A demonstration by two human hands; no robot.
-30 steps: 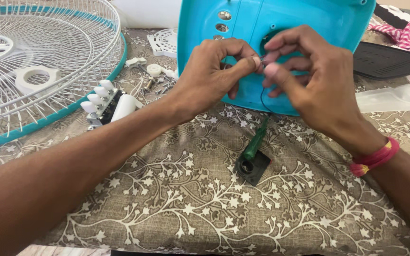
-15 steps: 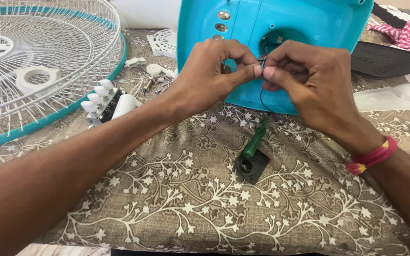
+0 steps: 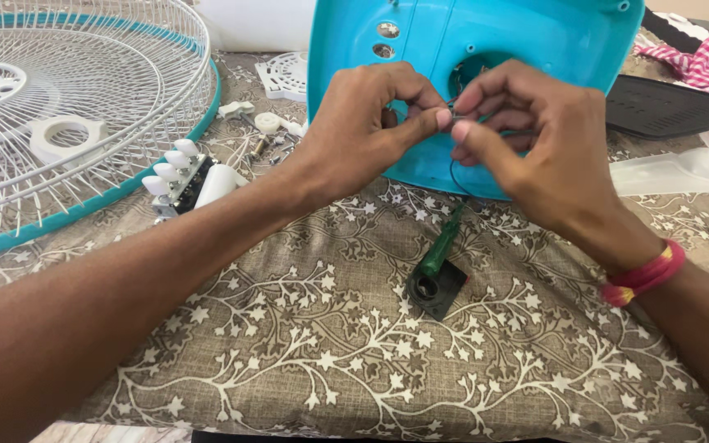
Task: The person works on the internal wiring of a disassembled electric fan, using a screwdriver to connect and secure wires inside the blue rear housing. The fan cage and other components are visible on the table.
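Pinching a thin dark wire [image 3: 453,168] at the turquoise fan base [image 3: 535,41]: left hand [image 3: 354,135] and right hand [image 3: 535,156], both grips narrow. Green screwdriver [image 3: 443,246] at 6 o'clock.

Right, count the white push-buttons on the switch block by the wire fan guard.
4, in a row on the black-and-white switch block: white push-buttons run diagonally beside the teal-rimmed guard. More may be hidden.

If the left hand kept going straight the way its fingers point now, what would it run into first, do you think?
The left hand points right, toward the right hand. Their fingertips already meet over a thin dark wire, so it would press into the right hand's fingers first. The turquoise fan housing lies just behind, though depth is unclear.
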